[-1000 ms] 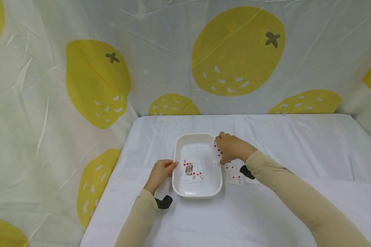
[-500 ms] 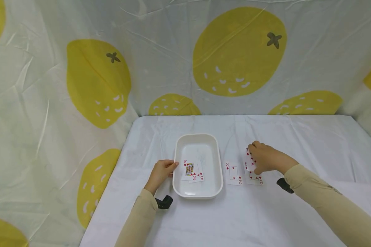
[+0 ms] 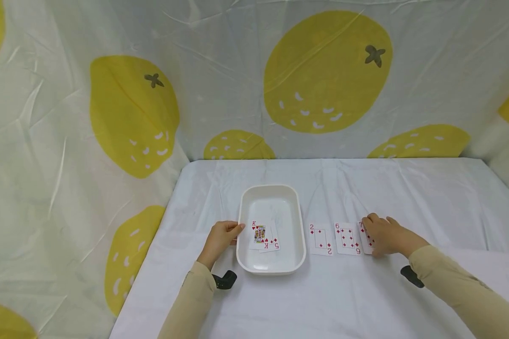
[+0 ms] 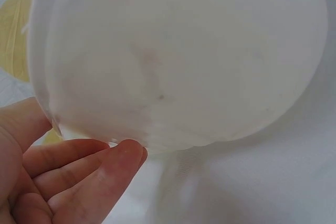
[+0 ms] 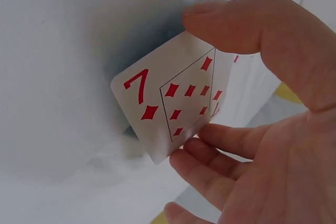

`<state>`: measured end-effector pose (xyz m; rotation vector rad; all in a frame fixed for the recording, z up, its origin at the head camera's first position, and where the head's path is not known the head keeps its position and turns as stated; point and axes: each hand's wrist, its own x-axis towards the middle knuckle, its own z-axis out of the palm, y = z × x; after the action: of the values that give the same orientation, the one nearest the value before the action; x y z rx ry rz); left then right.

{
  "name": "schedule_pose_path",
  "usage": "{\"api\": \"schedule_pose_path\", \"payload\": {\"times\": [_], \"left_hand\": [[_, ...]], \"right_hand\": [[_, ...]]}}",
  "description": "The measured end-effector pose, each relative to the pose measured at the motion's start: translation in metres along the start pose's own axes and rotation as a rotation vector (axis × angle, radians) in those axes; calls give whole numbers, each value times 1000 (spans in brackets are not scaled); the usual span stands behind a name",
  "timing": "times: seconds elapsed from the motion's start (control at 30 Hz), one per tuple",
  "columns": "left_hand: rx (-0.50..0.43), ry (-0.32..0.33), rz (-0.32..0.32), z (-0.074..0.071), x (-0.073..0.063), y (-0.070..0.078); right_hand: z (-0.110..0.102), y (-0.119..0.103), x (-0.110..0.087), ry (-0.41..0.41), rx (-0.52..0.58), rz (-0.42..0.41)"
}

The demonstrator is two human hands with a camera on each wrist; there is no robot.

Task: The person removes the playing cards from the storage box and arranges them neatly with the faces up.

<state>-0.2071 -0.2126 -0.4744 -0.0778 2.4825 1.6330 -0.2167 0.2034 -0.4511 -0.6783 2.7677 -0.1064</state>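
Note:
My left hand (image 3: 221, 238) pinches the left rim of a white rectangular tray (image 3: 270, 203), thumb on top and fingers beneath. The left wrist view shows the tray's pale wall (image 4: 178, 66) close up against those fingers. Inside the tray a king of hearts (image 3: 259, 234) overlaps a five of diamonds (image 3: 275, 239). To the right, my right hand (image 3: 392, 237) holds a seven of diamonds (image 5: 190, 98) between thumb and fingers, by its opposite edges. That card is tilted beside the tablecloth in the right wrist view; whether it touches the cloth I cannot tell.
Between tray and right hand, a two of diamonds (image 3: 321, 239) and a six of diamonds (image 3: 348, 238) lie face up in a row. A white cloth (image 3: 314, 301) covers the table. Behind hangs a lemon-patterned curtain (image 3: 220, 70).
My right hand has carried the seven of diamonds from the tray's right edge rightward, past the two and six, then down toward the cloth. The left hand and tray have stayed put.

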Motion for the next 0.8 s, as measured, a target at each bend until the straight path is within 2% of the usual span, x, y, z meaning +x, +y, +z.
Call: {"api": "schedule_pose_path", "payload": {"times": [0.47, 0.63, 0.8], "left_hand": [[-9, -3, 17, -3, -1, -1], [-9, -6, 19, -3, 0, -1], [-10, -14, 19, -2, 1, -2]], "right_hand": [[3, 1, 2, -5, -12, 9], [-11, -7, 9, 37, -27, 14], [-33, -25, 21, 88, -31, -20]]}}
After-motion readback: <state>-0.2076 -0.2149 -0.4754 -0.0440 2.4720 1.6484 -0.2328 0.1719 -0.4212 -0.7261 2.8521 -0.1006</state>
